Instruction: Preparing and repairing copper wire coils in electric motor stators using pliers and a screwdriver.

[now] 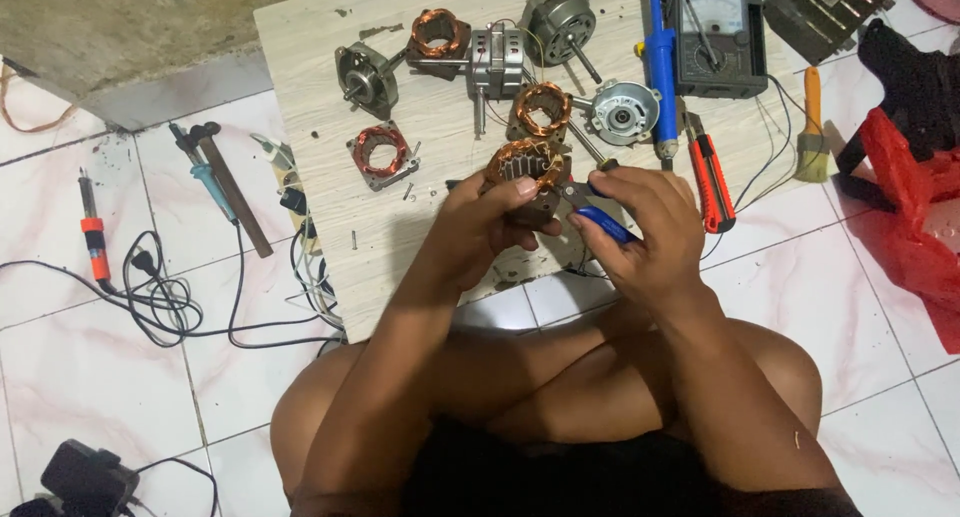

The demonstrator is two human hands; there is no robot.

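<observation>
My left hand [487, 220] holds a motor stator [528, 167] with copper windings, tilted up over the low wooden board [300, 57]. My right hand [645, 229] grips small blue-handled pliers [598, 217], whose tips touch the stator's right side. Both hands meet just above the board's near edge, over my crossed legs.
The board carries several motor parts: a second wound stator [543, 108], a bare stator [380, 153], end housings [365, 75] and a grey cap [622, 111]. A blue solder sucker [658, 57], a meter [716, 39] and a red knife [711, 172] lie right. A hammer [232, 182], soldering iron [92, 232] and cables sit left.
</observation>
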